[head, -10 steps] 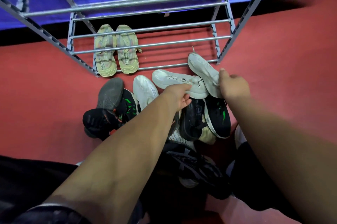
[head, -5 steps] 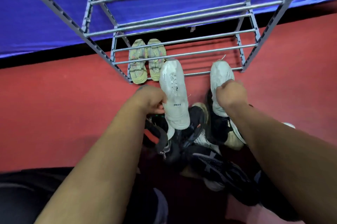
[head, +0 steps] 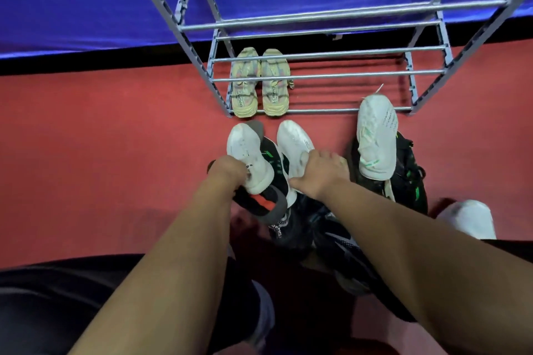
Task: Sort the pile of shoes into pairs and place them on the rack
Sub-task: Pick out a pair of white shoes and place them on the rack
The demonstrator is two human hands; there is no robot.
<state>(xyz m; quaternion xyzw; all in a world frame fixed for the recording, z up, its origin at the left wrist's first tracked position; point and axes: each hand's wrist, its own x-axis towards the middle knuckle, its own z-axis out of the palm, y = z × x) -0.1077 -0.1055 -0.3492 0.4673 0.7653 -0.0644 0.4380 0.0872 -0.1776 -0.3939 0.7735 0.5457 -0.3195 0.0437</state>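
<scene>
My left grip (head: pixel 227 171) is curled round the heel of a white sneaker (head: pixel 245 149), holding it toe-forward just in front of the rack (head: pixel 317 76). My right grip (head: pixel 323 172) has changed shoes. Half a second ago it was holding the green-striped white sneaker (head: pixel 375 135); now it has let that one go and is closed over the heel of a second white sneaker (head: pixel 294 141), right beside the first.

The green-striped one now lies on top of the black shoes (head: pixel 409 181), its toe at the right end of the rack's lowest front bar. I take that as a rejected match: its green stripes don't suit the plain one in my left.

The two plain white sneakers now sit side by side, toes towards the rack, and look like a pair. The yellow sandals (head: pixel 259 86) are the only pair on the rack, at the left of its lowest tier, with open bars to their right. The rest of the pile is unsorted on the floor (head: pixel 115 152) in front of the rack.
</scene>
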